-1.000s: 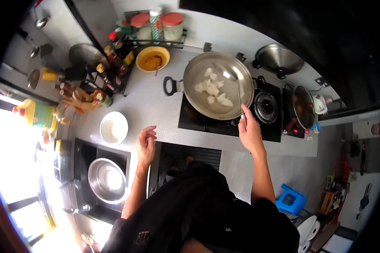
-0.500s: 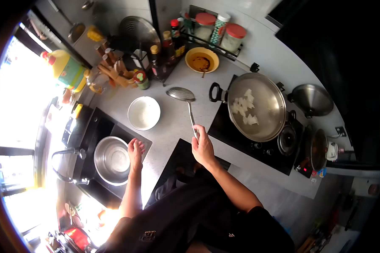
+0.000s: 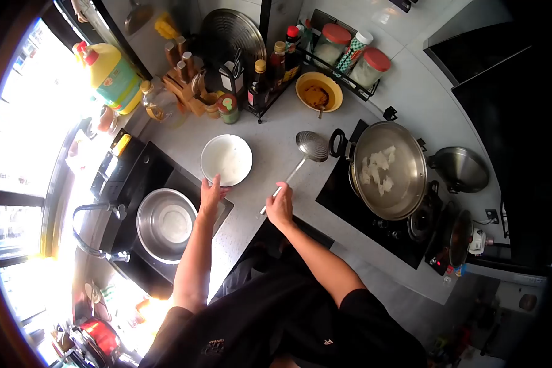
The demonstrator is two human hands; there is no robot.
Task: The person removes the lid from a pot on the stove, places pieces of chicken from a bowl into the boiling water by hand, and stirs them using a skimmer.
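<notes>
Grey countertop (image 3: 270,178) stretching from the sink on the left to the cooktop on the right. Black cooktop (image 3: 349,196) carrying a wide steel pan (image 3: 389,170) with pale chunks of food (image 3: 377,168) inside, black handle pointing toward the counter. Steel bowl (image 3: 165,224) sitting in the sink, just beside the faucet (image 3: 95,230). Round steel lid (image 3: 233,37) leaning against the back wall, yellow oil jug (image 3: 113,73) near the window. White bowl (image 3: 227,159) resting on the counter between sink and cooktop, seemingly with nothing in it (glare makes the inside hard to judge). Yellow bowl (image 3: 318,92) with brown sauce farther back, next to a rack of bottles and red-lidded jars (image 3: 349,52). Left hand (image 3: 211,193) touching the near rim of the white bowl, fingers loosely spread, not closed around anything. Right hand (image 3: 280,207) closed around the handle end of the skimmer ladle (image 3: 311,146), its perforated head held above the counter between the white bowl and the pan, close to the pan's handle.
</notes>
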